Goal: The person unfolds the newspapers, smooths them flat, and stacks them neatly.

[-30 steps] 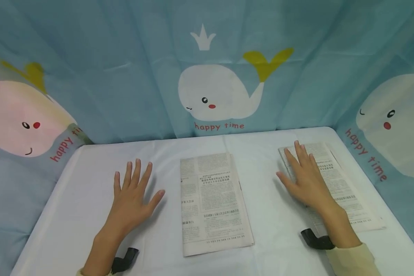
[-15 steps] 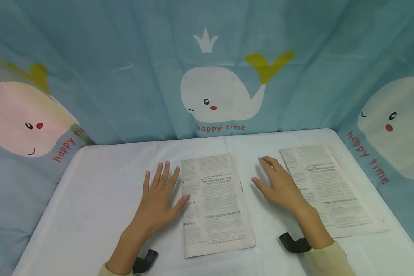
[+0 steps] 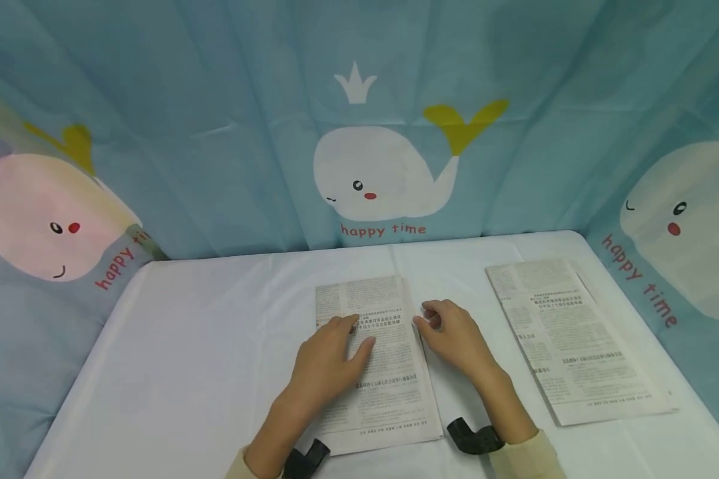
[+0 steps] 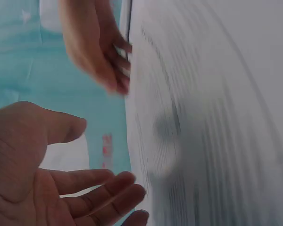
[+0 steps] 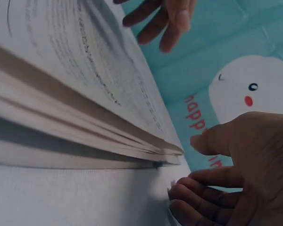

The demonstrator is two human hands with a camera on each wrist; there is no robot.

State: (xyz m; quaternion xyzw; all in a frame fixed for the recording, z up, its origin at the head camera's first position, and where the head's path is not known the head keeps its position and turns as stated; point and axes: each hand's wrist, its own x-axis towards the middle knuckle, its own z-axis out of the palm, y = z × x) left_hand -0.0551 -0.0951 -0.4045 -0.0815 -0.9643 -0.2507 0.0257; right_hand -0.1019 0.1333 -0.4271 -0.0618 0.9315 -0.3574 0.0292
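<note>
Both hands have converged on the centre folded newspaper (image 3: 374,362) over the last second. Left hand (image 3: 329,359) now lies flat on its left half, fingers extended, gripping nothing. Right hand (image 3: 452,336) has left the second newspaper (image 3: 575,339), which now lies well to its right; fingers loosely curled at the centre paper's right edge, and whether they touch it I cannot tell. Looks like a lift or unfold there. Beyond: white table (image 3: 216,319), whale curtain (image 3: 389,173).

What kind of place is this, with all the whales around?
Probably a small staged tabletop booth, not a home: a table under a white cloth, walled on three sides by a blue whale-print curtain reading "happy time", with two folded newspapers laid out.
</note>
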